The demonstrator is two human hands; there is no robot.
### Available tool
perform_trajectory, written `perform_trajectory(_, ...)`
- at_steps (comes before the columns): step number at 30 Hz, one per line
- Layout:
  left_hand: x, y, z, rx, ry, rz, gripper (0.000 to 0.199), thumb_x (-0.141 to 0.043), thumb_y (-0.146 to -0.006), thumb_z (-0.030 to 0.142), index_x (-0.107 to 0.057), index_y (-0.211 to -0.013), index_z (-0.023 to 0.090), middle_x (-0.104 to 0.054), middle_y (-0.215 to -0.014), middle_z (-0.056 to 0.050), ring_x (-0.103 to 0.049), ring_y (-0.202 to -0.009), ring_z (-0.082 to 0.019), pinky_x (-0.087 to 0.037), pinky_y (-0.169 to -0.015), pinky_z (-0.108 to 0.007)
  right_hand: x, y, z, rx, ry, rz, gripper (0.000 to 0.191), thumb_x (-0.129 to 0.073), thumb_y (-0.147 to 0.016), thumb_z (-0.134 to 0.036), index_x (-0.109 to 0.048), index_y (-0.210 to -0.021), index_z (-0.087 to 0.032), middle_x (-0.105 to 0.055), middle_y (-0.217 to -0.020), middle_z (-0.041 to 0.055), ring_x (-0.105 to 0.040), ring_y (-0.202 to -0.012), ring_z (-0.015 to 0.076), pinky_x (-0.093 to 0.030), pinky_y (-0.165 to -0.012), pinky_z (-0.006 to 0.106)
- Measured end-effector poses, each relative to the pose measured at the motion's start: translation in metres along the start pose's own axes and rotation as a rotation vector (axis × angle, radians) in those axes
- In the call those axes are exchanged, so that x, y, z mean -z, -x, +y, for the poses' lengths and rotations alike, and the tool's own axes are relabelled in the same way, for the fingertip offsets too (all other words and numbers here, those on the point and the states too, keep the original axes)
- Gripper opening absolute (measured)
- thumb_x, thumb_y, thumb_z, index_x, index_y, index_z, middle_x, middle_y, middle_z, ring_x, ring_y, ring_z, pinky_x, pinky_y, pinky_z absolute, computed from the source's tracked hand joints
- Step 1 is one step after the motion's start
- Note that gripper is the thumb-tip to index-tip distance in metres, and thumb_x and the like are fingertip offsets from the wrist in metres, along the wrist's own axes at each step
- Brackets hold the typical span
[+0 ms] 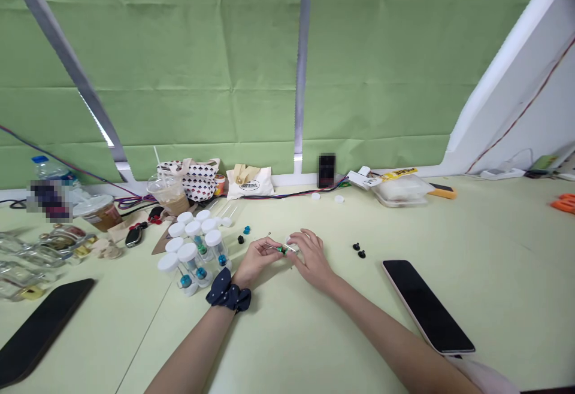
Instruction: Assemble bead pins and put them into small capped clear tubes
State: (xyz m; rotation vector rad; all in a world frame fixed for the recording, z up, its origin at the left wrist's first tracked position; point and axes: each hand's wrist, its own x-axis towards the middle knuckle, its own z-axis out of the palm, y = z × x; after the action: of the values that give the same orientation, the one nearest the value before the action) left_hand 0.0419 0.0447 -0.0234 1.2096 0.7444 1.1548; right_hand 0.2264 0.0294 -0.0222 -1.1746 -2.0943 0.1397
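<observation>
My left hand (257, 261), with a dark dotted scrunchie (227, 291) at its wrist, pinches a thin metal rod with a small green piece (281, 250) at its end. My right hand (313, 260) meets it from the right, thumb and fingers closed at a small whitish piece (291, 248) whose kind I cannot make out. The two pieces are close together, partly hidden by fingertips. Left of my left hand stand several clear vials with white caps (187, 252), blue or green parts inside. A blue piece (247, 230) and a black piece (241, 239) lie beyond it.
Two black parts (362, 254) and a phone (426, 304) lie to the right. White caps (339, 199) and a plastic box (402, 191) are at the back. Drink cups (168, 193), a car key (133, 236), glass jars (31, 259) and another dark device (45, 328) occupy the left.
</observation>
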Motion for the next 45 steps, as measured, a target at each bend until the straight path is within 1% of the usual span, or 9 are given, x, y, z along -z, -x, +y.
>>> perform_trajectory(2,0.0002,0.0001,-0.0001,-0.005,-0.011,0.007,0.024,-0.077,-0.061,0.019,-0.064,-0.08,0.012,-0.071,-0.083,-0.007,-0.066,-0.076,-0.017,-0.049,-0.078,-0.034,0.0001,0.0001,-0.0001,0.019,-0.006,-0.006,0.02,-0.046,-0.088,-0.037,-0.056,-0.097,-0.023,-0.055,-0.114,0.0057,-0.033,-0.122,0.026,-0.033,-0.093,0.044)
perform_trajectory(5,0.0002,0.0003,-0.0003,0.01,-0.005,-0.015,0.025,-0.077,-0.061,0.019,-0.064,-0.081,0.012,-0.071,-0.083,-0.007,-0.066,-0.075,-0.017,-0.049,-0.079,-0.035,0.0006,-0.0003,-0.0007,0.026,0.007,-0.012,0.024,-0.037,-0.092,-0.03,-0.059,-0.084,-0.023,-0.056,-0.113,0.0046,-0.033,-0.122,0.0251,-0.032,-0.094,0.044)
perform_trajectory(9,-0.0003,0.0007,-0.0005,-0.003,-0.003,-0.015,0.023,-0.076,-0.062,0.019,-0.064,-0.081,0.012,-0.071,-0.084,-0.007,-0.066,-0.076,-0.017,-0.048,-0.079,-0.033,0.0013,-0.001,-0.0018,0.015,-0.001,0.001,0.019,-0.043,-0.09,-0.035,-0.058,-0.093,-0.024,-0.057,-0.111,0.005,-0.034,-0.121,0.0252,-0.032,-0.094,0.044)
perform_trajectory(13,-0.0018,0.0012,0.0011,0.023,-0.005,-0.04,0.023,-0.076,-0.063,0.018,-0.064,-0.082,0.012,-0.071,-0.082,-0.007,-0.066,-0.076,-0.017,-0.048,-0.079,-0.033,0.0006,-0.0011,-0.0019,0.038,0.003,0.016,0.027,-0.036,-0.092,-0.028,-0.06,-0.082,-0.023,-0.057,-0.11,0.0046,-0.034,-0.122,0.0245,-0.032,-0.094,0.044)
perform_trajectory(17,-0.0031,0.0013,0.0036,0.01,-0.002,-0.017,0.024,-0.077,-0.062,0.02,-0.065,-0.082,0.013,-0.071,-0.084,-0.007,-0.066,-0.077,-0.017,-0.048,-0.079,-0.032,0.0005,-0.0008,-0.0022,0.024,-0.02,0.027,0.018,-0.043,-0.089,-0.034,-0.058,-0.093,-0.023,-0.058,-0.109,0.0056,-0.035,-0.121,0.0249,-0.033,-0.094,0.044)
perform_trajectory(21,-0.0032,0.0016,0.0036,0.031,0.0,-0.034,0.026,-0.077,-0.061,0.021,-0.066,-0.083,0.012,-0.071,-0.082,-0.008,-0.066,-0.075,-0.018,-0.048,-0.079,-0.034,0.0008,-0.0008,-0.0026,0.027,-0.015,0.015,0.025,-0.037,-0.092,-0.031,-0.059,-0.083,-0.023,-0.058,-0.108,0.005,-0.035,-0.121,0.024,-0.033,-0.094,0.044)
perform_trajectory(25,-0.0031,0.0017,0.0031,0.023,-0.004,-0.014,0.026,-0.077,-0.061,0.022,-0.066,-0.083,0.012,-0.071,-0.082,-0.008,-0.066,-0.076,-0.017,-0.048,-0.08,-0.033,0.0008,-0.0006,-0.003,0.014,-0.027,0.021,0.019,-0.046,-0.088,-0.037,-0.057,-0.091,-0.022,-0.058,-0.108,0.0054,-0.036,-0.12,0.0241,-0.034,-0.094,0.043)
perform_trajectory(42,-0.0042,0.0025,0.0046,0.027,-0.012,-0.021,0.028,-0.078,-0.06,0.023,-0.066,-0.083,0.011,-0.071,-0.081,-0.009,-0.066,-0.075,-0.019,-0.048,-0.08,-0.037,0.0003,-0.0003,-0.0054,0.025,-0.009,0.012,0.025,-0.036,-0.093,-0.031,-0.059,-0.086,-0.023,-0.059,-0.107,0.0049,-0.037,-0.12,0.0234,-0.035,-0.093,0.043)
perform_trajectory(45,-0.0052,0.0026,0.0056,0.022,-0.009,-0.013,0.029,-0.078,-0.06,0.024,-0.066,-0.082,0.011,-0.071,-0.082,-0.009,-0.066,-0.076,-0.019,-0.048,-0.08,-0.036,0.0005,0.0002,-0.006,0.008,-0.019,0.029,0.02,-0.042,-0.09,-0.036,-0.057,-0.095,-0.023,-0.058,-0.108,0.0052,-0.037,-0.12,0.0236,-0.035,-0.093,0.043)
